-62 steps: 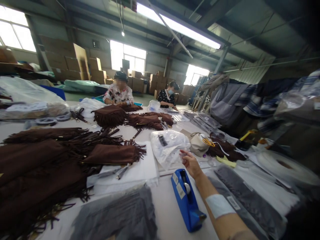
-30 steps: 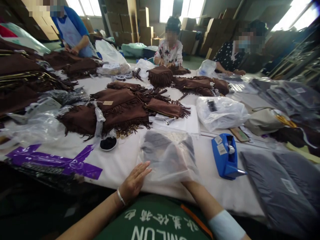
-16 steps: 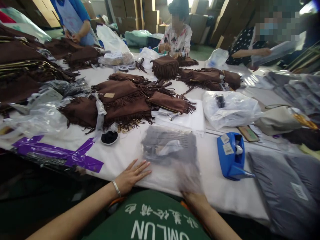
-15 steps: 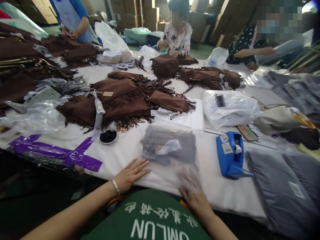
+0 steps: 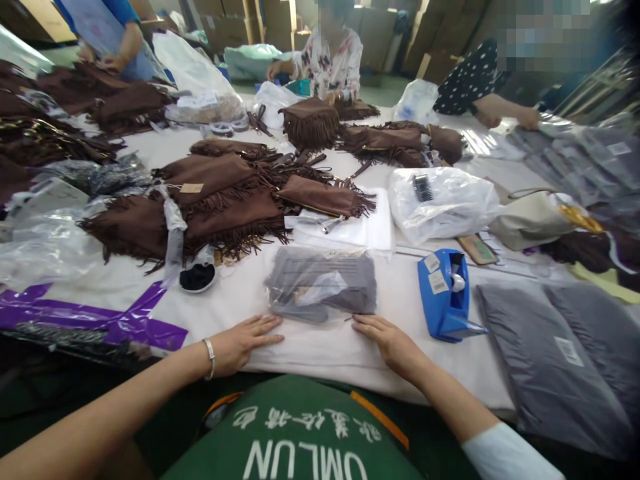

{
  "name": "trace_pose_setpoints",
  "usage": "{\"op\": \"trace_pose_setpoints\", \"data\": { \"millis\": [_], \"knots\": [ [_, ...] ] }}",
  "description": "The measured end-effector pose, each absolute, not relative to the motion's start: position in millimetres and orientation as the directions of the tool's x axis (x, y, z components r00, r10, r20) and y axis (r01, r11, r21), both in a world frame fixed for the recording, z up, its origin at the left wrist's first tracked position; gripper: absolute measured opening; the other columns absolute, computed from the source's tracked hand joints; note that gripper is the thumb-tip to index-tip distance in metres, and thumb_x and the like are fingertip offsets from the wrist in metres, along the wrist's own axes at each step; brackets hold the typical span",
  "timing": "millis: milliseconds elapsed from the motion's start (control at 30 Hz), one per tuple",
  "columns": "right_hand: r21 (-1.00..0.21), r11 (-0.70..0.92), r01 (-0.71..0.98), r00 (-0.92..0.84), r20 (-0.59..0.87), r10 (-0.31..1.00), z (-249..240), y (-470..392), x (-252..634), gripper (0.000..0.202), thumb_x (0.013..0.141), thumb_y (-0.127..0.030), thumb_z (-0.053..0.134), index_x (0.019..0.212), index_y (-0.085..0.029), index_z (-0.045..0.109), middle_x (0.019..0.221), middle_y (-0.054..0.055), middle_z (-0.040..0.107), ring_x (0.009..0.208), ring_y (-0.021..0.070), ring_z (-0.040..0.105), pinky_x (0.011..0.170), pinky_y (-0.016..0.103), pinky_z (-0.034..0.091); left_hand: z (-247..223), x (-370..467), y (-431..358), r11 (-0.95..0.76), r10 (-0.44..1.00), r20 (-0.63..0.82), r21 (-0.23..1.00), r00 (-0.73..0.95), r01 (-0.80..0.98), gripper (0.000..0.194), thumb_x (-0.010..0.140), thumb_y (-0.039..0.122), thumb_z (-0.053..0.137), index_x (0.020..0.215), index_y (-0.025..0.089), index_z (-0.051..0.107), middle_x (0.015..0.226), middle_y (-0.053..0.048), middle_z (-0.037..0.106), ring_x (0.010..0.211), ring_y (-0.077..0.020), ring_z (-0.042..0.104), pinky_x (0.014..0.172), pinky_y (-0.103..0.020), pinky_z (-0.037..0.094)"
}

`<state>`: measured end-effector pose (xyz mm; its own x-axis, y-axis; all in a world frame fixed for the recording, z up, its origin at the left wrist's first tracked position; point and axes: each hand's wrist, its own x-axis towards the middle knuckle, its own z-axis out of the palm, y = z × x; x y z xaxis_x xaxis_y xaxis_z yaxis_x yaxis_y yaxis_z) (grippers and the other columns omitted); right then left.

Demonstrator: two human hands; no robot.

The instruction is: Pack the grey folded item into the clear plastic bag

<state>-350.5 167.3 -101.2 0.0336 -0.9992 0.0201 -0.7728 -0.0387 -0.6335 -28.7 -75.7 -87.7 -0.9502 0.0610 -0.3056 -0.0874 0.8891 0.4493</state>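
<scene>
Gray packet (image 5: 345,267): a folded gray item in clear plastic lies flat on the white-covered table (image 5: 300,350), near its front edge and between the worker's hands.
Left hand (image 5: 245,343): palm down, fingers stretched toward the packet's near left corner, gripping nothing; a silver bracelet (image 5: 209,359) circles the wrist.
Right hand (image 5: 393,343): well apart from the left, likewise flat and unclenched at the near right corner; contact with the plastic is hard to tell.
Tape dispenser (image 5: 443,300): blue, right of the packet, beside larger gray bagged goods (image 5: 530,353).
Brown fringed pouches (image 5: 225,217): heaped beyond the packet, to the left.
White plastic bag (image 5: 450,217): topped by a black comb (image 5: 423,189), behind the dispenser.
Co-workers (image 5: 333,67): three, across the table.
</scene>
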Motion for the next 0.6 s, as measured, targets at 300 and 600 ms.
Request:
{"op": "trace_pose_setpoints", "data": {
  "millis": [300,600],
  "knots": [
    [-0.616,0.102,-0.781,-0.098,-0.04,-0.994,-98.9,215.8,-356.2,0.055,0.086,-0.03,0.055,0.138,-0.028,0.037,0.136,0.006,0.049,0.126,0.022,0.043,0.107,0.043,0.038,-96.3,-32.0,-68.7,0.866,-0.155,-0.089,0.467,-0.984,-0.179,0.034,0.086,0.018,0.046,0.118,0.018,0.06,0.133,-0.01,0.052,0.123,-0.0239,0.048,0.105,-0.041,0.039],
    [-0.6,0.23,-0.767,-0.37,0.12,-0.921,-110.5,197.5,-332.0,0.039,0.082,-0.015,0.055,0.12,-0.026,0.055,0.108,0.006,0.062,0.105,0.0241,0.053,0.094,0.044,0.045,-76.7,-50.4,-46.5,0.703,-0.614,0.086,0.511,-0.785,-0.494,0.029,0.092,0.037,0.043,0.105,0.02,0.064,0.102,-0.005,0.069,0.094,-0.0221,0.065,0.086,-0.035,0.051]
  ]
}}
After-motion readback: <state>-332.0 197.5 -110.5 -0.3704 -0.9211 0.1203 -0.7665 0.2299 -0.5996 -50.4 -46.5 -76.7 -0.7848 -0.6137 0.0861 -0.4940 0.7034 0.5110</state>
